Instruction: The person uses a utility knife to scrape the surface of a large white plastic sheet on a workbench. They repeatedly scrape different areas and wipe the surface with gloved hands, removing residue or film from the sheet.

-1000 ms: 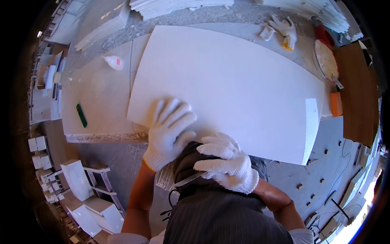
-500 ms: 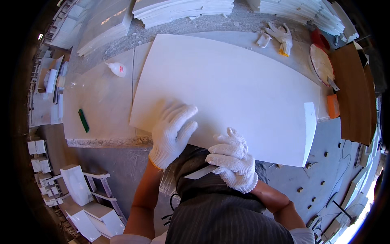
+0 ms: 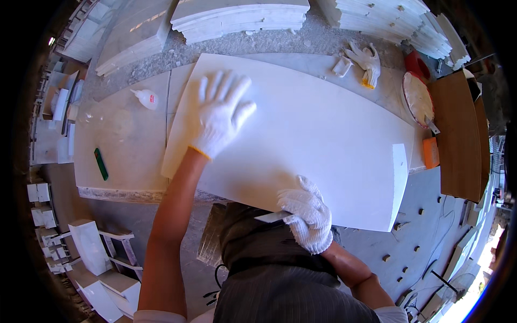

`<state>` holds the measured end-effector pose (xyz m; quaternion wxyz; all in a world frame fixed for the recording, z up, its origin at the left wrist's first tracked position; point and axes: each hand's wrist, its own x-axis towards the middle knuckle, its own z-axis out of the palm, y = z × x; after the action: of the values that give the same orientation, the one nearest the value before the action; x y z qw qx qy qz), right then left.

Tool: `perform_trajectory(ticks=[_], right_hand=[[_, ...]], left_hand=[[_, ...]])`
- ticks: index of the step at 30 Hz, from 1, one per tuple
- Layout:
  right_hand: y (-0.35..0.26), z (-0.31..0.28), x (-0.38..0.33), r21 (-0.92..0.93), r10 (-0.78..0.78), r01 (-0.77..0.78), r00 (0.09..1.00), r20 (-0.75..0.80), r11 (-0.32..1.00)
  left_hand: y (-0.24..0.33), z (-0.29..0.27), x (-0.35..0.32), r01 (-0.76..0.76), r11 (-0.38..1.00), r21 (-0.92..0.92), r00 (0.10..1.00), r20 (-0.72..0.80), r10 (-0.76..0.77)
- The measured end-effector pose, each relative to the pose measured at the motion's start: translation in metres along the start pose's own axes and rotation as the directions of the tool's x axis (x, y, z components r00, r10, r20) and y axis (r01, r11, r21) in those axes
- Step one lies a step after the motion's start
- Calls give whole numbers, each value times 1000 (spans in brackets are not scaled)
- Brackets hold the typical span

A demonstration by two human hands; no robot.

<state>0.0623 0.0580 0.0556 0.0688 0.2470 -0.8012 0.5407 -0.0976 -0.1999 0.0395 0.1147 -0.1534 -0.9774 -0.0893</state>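
Observation:
A large white slab (image 3: 312,124) lies across the worktable in front of me. My left hand (image 3: 222,113), in a white knit glove, is over the slab's far left part with its fingers spread; it holds nothing. At the slab's near edge my gloved right hand (image 3: 306,212) is closed round a putty knife (image 3: 271,217). The flat metal blade sticks out to the left, while its handle is hidden in the fingers. Along the slab's right end runs a bright white strip (image 3: 398,172).
A white squeeze bottle (image 3: 145,99) and a green cutter (image 3: 101,163) lie left of the slab. Beyond it are spare gloves (image 3: 366,63) and stacks of slabs (image 3: 239,21). To the right stand a bowl of white paste (image 3: 418,97), an orange block (image 3: 431,153) and a cardboard box (image 3: 458,134).
My left hand has moved from the slab's near edge to its far left part, fingers now spread. The right hand stays near the front edge with the putty knife. The whole view has shifted slightly.

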Motion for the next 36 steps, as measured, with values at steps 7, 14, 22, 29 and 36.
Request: perform_trajectory(ticks=[7,14,22,29,36], right_hand=[[3,6,6,-8,1,-1,1000,10,1000],[3,3,-6,281,7,-22,999,53,959],[-13,-6,-15,297,96,-117,992,87,948],[-16,14,-10,333,83,-110,992,94,937],[-33,12,-4,448,58,-197,950,306,872]], left_hand=[[-31,24,52,109,956,272,983,113,-145],[129,39,-1,-421,864,-278,866,161,473],[89,25,-10,-341,911,-231,931,51,362],[-61,-2,-49,21,959,283,1000,-20,-16],[77,-17,-92,-206,969,-139,955,189,230]])
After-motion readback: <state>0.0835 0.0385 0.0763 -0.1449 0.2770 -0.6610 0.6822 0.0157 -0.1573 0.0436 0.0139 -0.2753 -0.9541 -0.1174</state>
